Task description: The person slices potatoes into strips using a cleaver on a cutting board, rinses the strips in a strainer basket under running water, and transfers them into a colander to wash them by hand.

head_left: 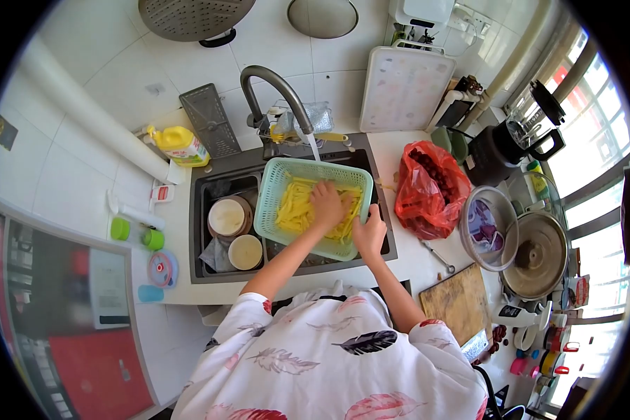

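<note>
A pale green plastic basket (264, 208) sits over the sink, holding a heap of cut yellow strips (295, 203) that look like potato. Water runs from the curved faucet (281, 78) into the basket's back part. My left hand (329, 204) lies on the strips with its fingers stretched out; their tips are partly hidden among the pieces. At the basket's right side, my right hand (369, 232) is closed round the rim, thumb up along the edge.
Two bowls (246, 252) stand in the left part of the dark sink (197, 273). To the right are a red plastic bag (427, 203) of dark round items, a colander (514, 241), scissors (437, 257) and a wooden cutting board (458, 301). A yellow detergent bottle (178, 145) stands back left.
</note>
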Demonstrator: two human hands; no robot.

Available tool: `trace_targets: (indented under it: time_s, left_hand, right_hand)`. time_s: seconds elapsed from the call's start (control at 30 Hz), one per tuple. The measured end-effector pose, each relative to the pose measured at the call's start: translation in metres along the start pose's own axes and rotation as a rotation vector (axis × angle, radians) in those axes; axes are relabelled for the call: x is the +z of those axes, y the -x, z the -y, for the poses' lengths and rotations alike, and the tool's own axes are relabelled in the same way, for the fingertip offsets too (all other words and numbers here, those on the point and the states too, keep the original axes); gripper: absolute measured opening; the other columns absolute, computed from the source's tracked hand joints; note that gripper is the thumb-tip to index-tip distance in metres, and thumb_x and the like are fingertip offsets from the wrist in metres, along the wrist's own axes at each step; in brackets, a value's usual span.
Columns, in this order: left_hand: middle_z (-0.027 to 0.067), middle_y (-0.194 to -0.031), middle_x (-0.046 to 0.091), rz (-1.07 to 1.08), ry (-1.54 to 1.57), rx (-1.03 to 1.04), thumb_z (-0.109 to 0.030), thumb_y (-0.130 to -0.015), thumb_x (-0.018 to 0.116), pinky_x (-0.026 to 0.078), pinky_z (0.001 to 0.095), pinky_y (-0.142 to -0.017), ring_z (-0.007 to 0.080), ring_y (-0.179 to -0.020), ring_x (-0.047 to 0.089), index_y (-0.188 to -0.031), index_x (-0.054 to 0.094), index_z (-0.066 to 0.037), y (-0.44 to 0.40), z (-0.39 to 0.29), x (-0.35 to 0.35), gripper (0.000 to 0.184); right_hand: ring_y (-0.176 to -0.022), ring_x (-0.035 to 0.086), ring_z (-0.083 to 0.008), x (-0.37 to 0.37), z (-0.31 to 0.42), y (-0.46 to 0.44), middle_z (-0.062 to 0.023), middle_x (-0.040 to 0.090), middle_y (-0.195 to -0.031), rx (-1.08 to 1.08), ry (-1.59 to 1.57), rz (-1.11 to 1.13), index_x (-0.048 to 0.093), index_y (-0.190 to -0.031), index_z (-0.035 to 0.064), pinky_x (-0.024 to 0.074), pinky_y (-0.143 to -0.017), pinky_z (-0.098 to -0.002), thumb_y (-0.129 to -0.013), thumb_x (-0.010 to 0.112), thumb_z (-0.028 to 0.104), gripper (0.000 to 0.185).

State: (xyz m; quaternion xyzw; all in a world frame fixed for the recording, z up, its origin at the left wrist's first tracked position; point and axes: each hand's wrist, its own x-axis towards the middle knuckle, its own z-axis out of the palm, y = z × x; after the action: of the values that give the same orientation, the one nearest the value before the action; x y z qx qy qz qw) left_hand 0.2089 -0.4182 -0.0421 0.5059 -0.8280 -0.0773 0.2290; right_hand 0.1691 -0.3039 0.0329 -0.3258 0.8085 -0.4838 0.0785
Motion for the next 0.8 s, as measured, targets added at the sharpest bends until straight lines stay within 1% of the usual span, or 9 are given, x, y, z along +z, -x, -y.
trace_targets:
  time_s: [0.07, 0.17, 0.2, 0.3, 0.37, 0.43, 0.57, 0.63, 0.8]
  left_hand:
    - [0.0138, -0.117, 0.039, 0.163, 0.205, 0.408, -0.025, -0.075, 0.054, 0.028, 0.0443, -0.086, 0.0329, -0.102, 0.037, -0.115, 0.04, -0.004, 0.011, -0.013, -0.006, 0.047]
    - [0.0095, -0.116, 0.041, 0.364, 0.334, 0.516, -0.02, -0.07, 0.059, 0.029, 0.0436, -0.087, 0.0302, -0.105, 0.037, -0.115, 0.042, -0.01, 0.004, -0.008, -0.019, 0.049]
    - [0.0098, -0.114, 0.043, 0.44, 0.273, 0.592, -0.019, -0.066, 0.064, 0.03, 0.0424, -0.088, 0.029, -0.106, 0.039, -0.115, 0.044, -0.009, 0.001, -0.004, -0.026, 0.053]
    - [0.0091, -0.114, 0.044, 0.7, 0.086, 0.782, -0.02, -0.063, 0.068, 0.032, 0.0394, -0.088, 0.0286, -0.104, 0.041, -0.115, 0.045, -0.01, -0.001, 0.012, -0.049, 0.058]
    - [0.0087, -0.112, 0.045, 0.687, 0.064, 0.805, -0.021, -0.062, 0.069, 0.033, 0.0385, -0.087, 0.028, -0.103, 0.042, -0.115, 0.045, -0.01, -0.002, 0.028, -0.049, 0.059]
    - [0.0083, -0.111, 0.046, 0.677, 0.048, 0.828, -0.023, -0.061, 0.07, 0.033, 0.0377, -0.087, 0.0275, -0.102, 0.043, -0.115, 0.045, -0.01, -0.003, 0.041, -0.053, 0.06]
    - [0.0095, -0.102, 0.048, 0.589, 0.048, 0.82, -0.028, -0.067, 0.067, 0.035, 0.0357, -0.085, 0.0271, -0.098, 0.045, -0.113, 0.046, -0.01, -0.012, 0.07, -0.052, 0.054]
    - [0.0108, -0.098, 0.049, 0.533, 0.049, 0.83, -0.028, -0.07, 0.065, 0.037, 0.0353, -0.083, 0.0281, -0.095, 0.048, -0.113, 0.046, -0.009, -0.019, 0.077, -0.052, 0.05]
    - [0.0196, -0.098, 0.053, 0.582, 0.164, 0.474, -0.024, -0.079, 0.055, 0.044, 0.0371, -0.073, 0.0307, -0.089, 0.054, -0.112, 0.044, -0.003, -0.035, 0.083, -0.038, 0.04]
  right_hand:
    - [-0.055, 0.052, -0.0355, 0.001, -0.005, -0.007, -0.0189, 0.052, -0.06, 0.026, 0.004, -0.022, 0.045, -0.078, 0.0001, 0.0408, -0.053, -0.0395, -0.067, 0.056, 0.008, 0.018]
    - [-0.059, 0.053, -0.0335, -0.004, -0.018, -0.01, -0.0199, 0.053, -0.064, 0.004, -0.086, -0.084, 0.047, -0.08, -0.0012, 0.0418, -0.056, -0.0372, -0.066, 0.056, 0.007, 0.018]
    - [-0.068, 0.055, -0.0408, -0.009, -0.018, -0.012, -0.023, 0.056, -0.069, 0.046, -0.042, -0.062, 0.047, -0.083, -0.0008, 0.0433, -0.062, -0.0431, -0.068, 0.055, 0.007, 0.019]
    - [-0.071, 0.055, -0.0401, -0.013, -0.031, -0.018, -0.0232, 0.056, -0.072, 0.085, -0.078, -0.068, 0.047, -0.083, -0.0013, 0.0433, -0.063, -0.0423, -0.068, 0.055, 0.006, 0.019]
    - [-0.072, 0.055, -0.0394, -0.015, -0.035, -0.019, -0.0226, 0.057, -0.074, 0.092, -0.063, -0.059, 0.047, -0.084, -0.0019, 0.0435, -0.064, -0.0411, -0.068, 0.056, 0.007, 0.02]
    - [-0.062, 0.056, -0.0295, -0.016, -0.037, -0.019, -0.0184, 0.055, -0.068, 0.061, -0.068, -0.088, 0.05, -0.083, -0.0027, 0.043, -0.059, -0.0348, -0.067, 0.056, 0.007, 0.02]
    - [-0.062, 0.056, -0.0296, -0.015, -0.04, -0.021, -0.0186, 0.055, -0.069, 0.067, -0.056, -0.062, 0.05, -0.084, -0.0025, 0.0432, -0.059, -0.0346, -0.067, 0.057, 0.009, 0.022]
    - [-0.073, 0.055, -0.0409, -0.016, -0.037, -0.023, -0.0243, 0.057, -0.075, 0.074, -0.029, 0.017, 0.046, -0.083, -0.0017, 0.0433, -0.064, -0.0422, -0.068, 0.057, 0.007, 0.021]
    - [-0.072, 0.055, -0.042, -0.013, -0.021, -0.021, -0.0244, 0.057, -0.073, -0.008, 0.037, 0.045, 0.045, -0.085, -0.0001, 0.0427, -0.064, -0.0457, -0.069, 0.057, 0.009, 0.022]
